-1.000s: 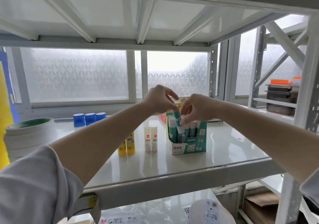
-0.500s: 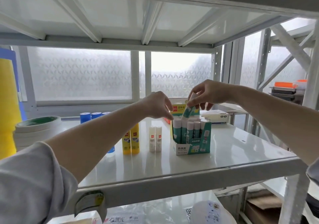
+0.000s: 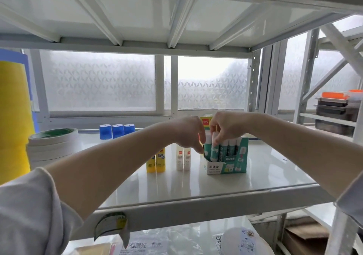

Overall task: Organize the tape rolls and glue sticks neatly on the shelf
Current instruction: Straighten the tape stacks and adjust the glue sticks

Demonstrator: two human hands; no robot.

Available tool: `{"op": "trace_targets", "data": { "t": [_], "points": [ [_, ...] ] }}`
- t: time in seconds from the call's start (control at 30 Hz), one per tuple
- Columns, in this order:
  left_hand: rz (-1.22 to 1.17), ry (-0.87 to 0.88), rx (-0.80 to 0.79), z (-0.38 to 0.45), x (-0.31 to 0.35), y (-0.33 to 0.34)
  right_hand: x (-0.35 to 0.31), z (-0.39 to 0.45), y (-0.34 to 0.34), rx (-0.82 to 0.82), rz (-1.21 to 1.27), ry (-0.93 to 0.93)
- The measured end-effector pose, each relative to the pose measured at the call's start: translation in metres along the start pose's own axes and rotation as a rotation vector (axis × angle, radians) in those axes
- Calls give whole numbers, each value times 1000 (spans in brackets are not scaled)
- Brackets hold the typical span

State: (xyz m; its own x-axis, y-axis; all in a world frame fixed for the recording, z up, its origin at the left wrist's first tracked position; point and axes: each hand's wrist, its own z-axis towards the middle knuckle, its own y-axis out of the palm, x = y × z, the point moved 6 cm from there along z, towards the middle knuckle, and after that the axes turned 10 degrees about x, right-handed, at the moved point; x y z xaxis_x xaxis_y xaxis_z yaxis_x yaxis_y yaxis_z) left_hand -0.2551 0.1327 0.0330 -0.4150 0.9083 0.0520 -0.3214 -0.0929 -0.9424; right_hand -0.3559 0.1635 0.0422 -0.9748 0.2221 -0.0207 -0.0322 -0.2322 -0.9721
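A shiny white shelf (image 3: 265, 174) by a window; right hand (image 3: 227, 127) pinches a glue stick (image 3: 214, 148) in the box (image 3: 225, 165), left hand (image 3: 189, 133) curls beside it, holding nothing

A single head-worn view looks forward and slightly down into the white shelf (image 3: 196, 197) bay toward the frosted window (image 3: 98, 82), close enough that both forearms fill the foreground

white panel on the teal glue-stick box (image 3: 225, 165) reads 固体胶, smaller print under it too fine to read. yellow box (image 3: 206, 121) behind the hands carries a red "deli" logo. plastic bag (image 3: 141, 245) on the lower shelf shows 晨光. labels on the yellow glue bottles (image 3: 156, 161) are blurred.
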Motion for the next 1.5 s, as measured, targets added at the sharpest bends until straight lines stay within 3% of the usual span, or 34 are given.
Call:
{"op": "trace_targets", "data": {
  "t": [0.2, 1.5],
  "points": [
    [-22, -21, -52, -7, -2, 12, -2, 1, -2, 30, 32, -5],
    [-42, -28, -31, -14, -9, 13, -8, 1, -5, 56, 86, -2]
  ]
}}
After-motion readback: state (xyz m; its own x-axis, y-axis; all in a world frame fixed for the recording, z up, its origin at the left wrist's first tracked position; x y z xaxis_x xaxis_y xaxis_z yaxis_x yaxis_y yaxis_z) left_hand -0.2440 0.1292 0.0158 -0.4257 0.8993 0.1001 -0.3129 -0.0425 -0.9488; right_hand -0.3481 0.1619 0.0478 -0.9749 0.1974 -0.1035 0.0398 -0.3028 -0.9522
